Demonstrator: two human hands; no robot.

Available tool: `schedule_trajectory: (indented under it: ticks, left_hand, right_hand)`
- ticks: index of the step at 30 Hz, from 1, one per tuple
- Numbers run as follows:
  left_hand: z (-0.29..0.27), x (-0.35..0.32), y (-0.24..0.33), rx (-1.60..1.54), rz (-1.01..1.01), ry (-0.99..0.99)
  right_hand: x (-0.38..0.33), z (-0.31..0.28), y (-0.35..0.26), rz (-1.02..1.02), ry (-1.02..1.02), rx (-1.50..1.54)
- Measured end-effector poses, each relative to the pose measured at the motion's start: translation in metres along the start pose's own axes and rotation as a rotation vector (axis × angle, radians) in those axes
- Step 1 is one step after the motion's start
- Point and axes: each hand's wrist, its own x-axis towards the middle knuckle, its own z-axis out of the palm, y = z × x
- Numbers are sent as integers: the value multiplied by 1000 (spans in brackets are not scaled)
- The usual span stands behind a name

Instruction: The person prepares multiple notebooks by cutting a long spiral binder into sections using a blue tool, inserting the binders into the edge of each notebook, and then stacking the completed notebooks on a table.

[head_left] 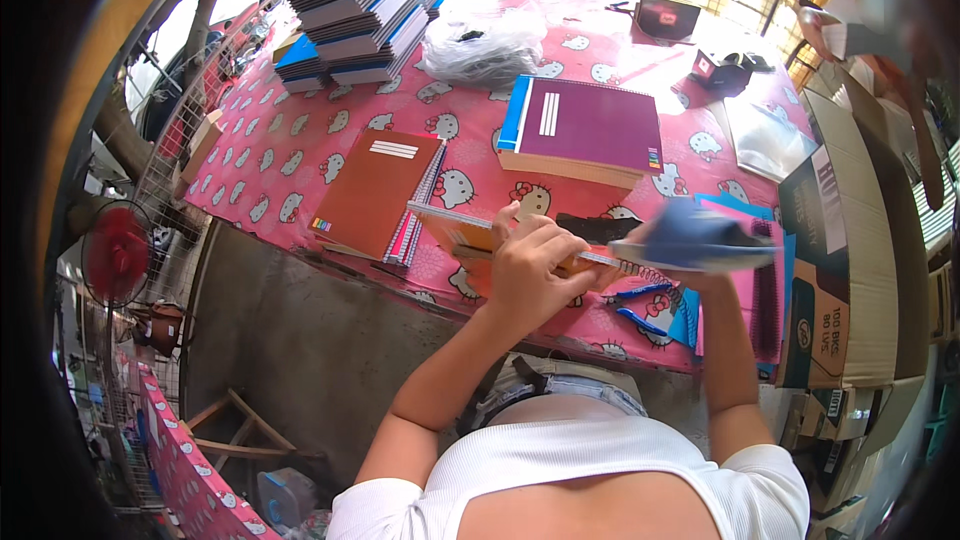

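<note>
My left hand (pixel 535 258) is closed around an orange notebook (pixel 455 225), held tilted above the near table edge. A dark wire coil (pixel 640 270) trails from the notebook's right end. Beside it, my right hand (pixel 708 282) holds up a blue flat object (pixel 705 232) with a pale lower edge; motion blurs it, so its kind is unclear, and it hides most of the fingers. Just below the coil lie blue-handled pliers (pixel 640 312). To the left sits a stack of brown-covered spiral notebooks (pixel 375 190). Beyond my hands is a stack with a purple cover (pixel 590 125).
Tall piles of books (pixel 350 5) rise at the far left of the pink patterned table (pixel 300 155), near a clear plastic bag (pixel 485 45). Cardboard boxes (pixel 835 260) border the right side. A red fan (pixel 115 252) stands left. Another person's arm (pixel 905 90) shows far right.
</note>
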Motion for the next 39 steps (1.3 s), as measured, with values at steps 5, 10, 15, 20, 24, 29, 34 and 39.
schedule_trajectory:
  ticks: [5,10,15,20,24,29,34,39]
  left_hand:
    - [-1,3,1,29,29,-16]
    - [-16,10,5,-109,-124,-69]
    - [-23,14,-9,74,-17,-137]
    - [-44,11,-20,199,-165,-149]
    - [-55,5,-28,315,-231,-121]
    - [-61,11,-34,341,-278,-85]
    - [-65,8,-48,155,-339,-136]
    - [-69,-1,-58,166,-269,-29]
  right_hand:
    - [-8,-5,-17,96,91,186]
    - [16,-3,-22,286,38,-309]
    - [32,-14,1,263,-58,-1005]
    - [42,5,-3,289,-209,-709]
    - [42,15,-7,281,8,52]
    - [71,21,3,104,-26,-630]
    - [88,46,-8,82,-169,-857]
    - [91,61,5,155,-216,-598]
